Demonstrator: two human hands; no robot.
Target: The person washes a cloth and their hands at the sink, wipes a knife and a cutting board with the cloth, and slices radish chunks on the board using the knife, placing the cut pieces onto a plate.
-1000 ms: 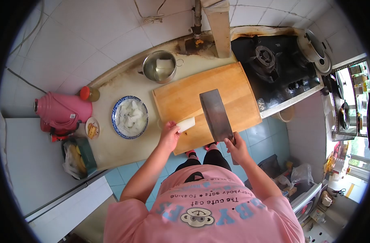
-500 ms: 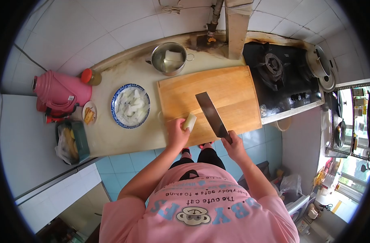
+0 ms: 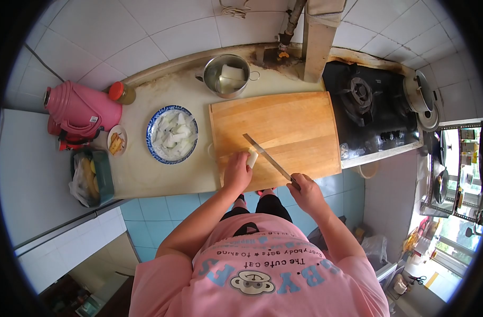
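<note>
My left hand [image 3: 237, 171] is closed on a pale greenish-white piece of vegetable [image 3: 252, 159], holding it down near the front left of the wooden cutting board [image 3: 289, 121]. My right hand [image 3: 307, 192] grips the handle of a kitchen cleaver [image 3: 269, 157]. Its blade stands edge-down, seen along the spine, beside the piece and close to my left fingers. Whether the edge touches the vegetable or the board, I cannot tell. Left of the board, a blue-rimmed plate [image 3: 151, 143] holds several pale cut pieces.
A metal pot [image 3: 226, 95] with a pale chunk inside stands behind the board. A black gas stove [image 3: 341, 119] is at right. To the left are a pink thermos [image 3: 83, 108], a red-lidded jar [image 3: 126, 95], a small dish [image 3: 124, 138] and a green bin [image 3: 106, 182].
The cleaver has swung from lying tilted with its broad side showing to upright, and its blade has moved left to the vegetable piece. My left hand has shifted slightly right.
</note>
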